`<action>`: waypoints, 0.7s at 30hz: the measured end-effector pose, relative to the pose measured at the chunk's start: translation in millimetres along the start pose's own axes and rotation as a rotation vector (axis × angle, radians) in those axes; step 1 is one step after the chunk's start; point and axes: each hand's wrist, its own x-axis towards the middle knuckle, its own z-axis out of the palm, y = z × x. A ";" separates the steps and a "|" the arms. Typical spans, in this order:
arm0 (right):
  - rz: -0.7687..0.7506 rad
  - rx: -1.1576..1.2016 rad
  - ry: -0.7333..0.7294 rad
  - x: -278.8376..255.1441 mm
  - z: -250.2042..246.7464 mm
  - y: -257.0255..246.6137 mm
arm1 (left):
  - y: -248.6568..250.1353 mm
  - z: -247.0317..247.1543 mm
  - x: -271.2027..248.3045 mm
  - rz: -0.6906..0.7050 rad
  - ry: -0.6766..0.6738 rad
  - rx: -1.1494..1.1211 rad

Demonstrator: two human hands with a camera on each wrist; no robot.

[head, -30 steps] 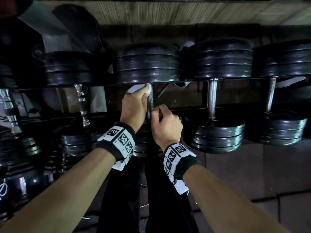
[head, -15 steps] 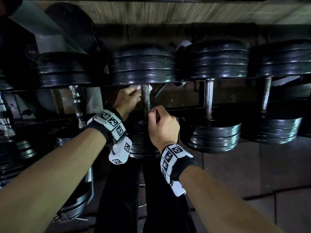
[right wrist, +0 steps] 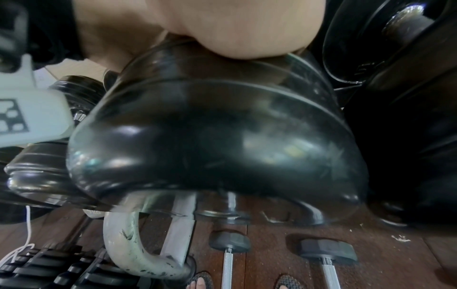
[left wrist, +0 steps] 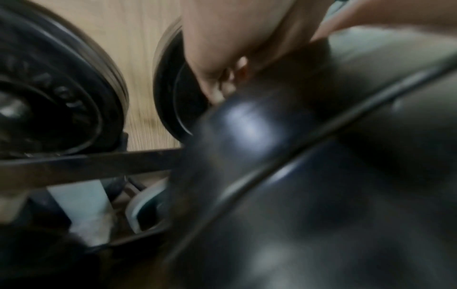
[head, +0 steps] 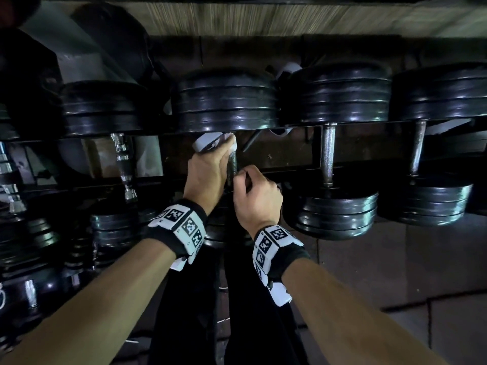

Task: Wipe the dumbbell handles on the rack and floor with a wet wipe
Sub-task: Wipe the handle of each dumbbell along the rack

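A black plate dumbbell point(head: 224, 101) lies on the rack point(head: 290, 164) straight ahead, its steel handle point(head: 232, 164) running toward me. My left hand point(head: 210, 167) is wrapped round the far end of that handle with a white wet wipe point(head: 208, 142) under its fingers. My right hand point(head: 253, 196) grips the near end of the same handle, fingers curled round it. In the left wrist view the fingers point(left wrist: 222, 64) blur against a dark plate point(left wrist: 247, 136). The right wrist view shows my palm point(right wrist: 235, 29) above the dumbbell's near plates point(right wrist: 210, 136).
Two more plate dumbbells point(head: 340, 101) point(head: 437, 93) lie to the right on the rack, a chrome-handled one point(head: 123, 164) to the left. Small hex dumbbells point(right wrist: 230, 254) lie on the floor below beside my sandalled feet point(right wrist: 200, 281). Tiled floor point(head: 395, 259) spreads right.
My left hand, which had slid off to the left of the handle half a second ago, is back round its far end with the wipe. The right hand keeps its grip.
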 end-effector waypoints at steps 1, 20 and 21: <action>0.002 0.002 0.000 0.0 0.6 0.4 | 0.0 -2.5 -3.4 0.046 -0.016 0.002; -0.015 0.000 0.013 -0.3 -1.0 2.5 | -30.0 5.7 34.4 -0.537 -0.070 -0.543; -0.013 0.001 0.010 -0.1 -1.1 2.9 | -29.7 5.5 30.3 -0.489 -0.042 -0.483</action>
